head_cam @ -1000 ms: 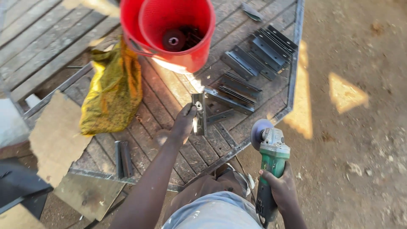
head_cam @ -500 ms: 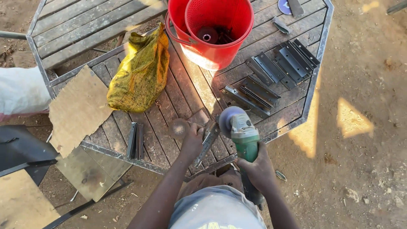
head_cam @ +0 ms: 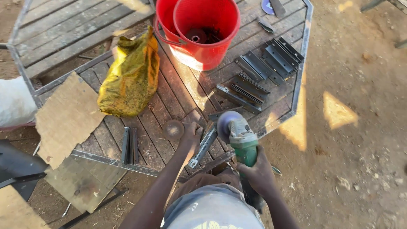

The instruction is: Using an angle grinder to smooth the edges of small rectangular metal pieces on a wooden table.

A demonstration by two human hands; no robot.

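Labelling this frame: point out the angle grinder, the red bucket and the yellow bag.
angle grinder [head_cam: 242,138], head view, on its grey-green body.
red bucket [head_cam: 210,53], head view, on its outer wall.
yellow bag [head_cam: 127,80], head view, on the middle of its crumpled side.

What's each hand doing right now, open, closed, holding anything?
Left hand: closed on a metal hinge piece, held against the slatted metal table.
Right hand: closed around the green angle grinder.

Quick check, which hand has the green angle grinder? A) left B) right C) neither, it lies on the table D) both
B: the right hand grips the green angle grinder by its body, while the left hand holds a metal strip against the slatted table.
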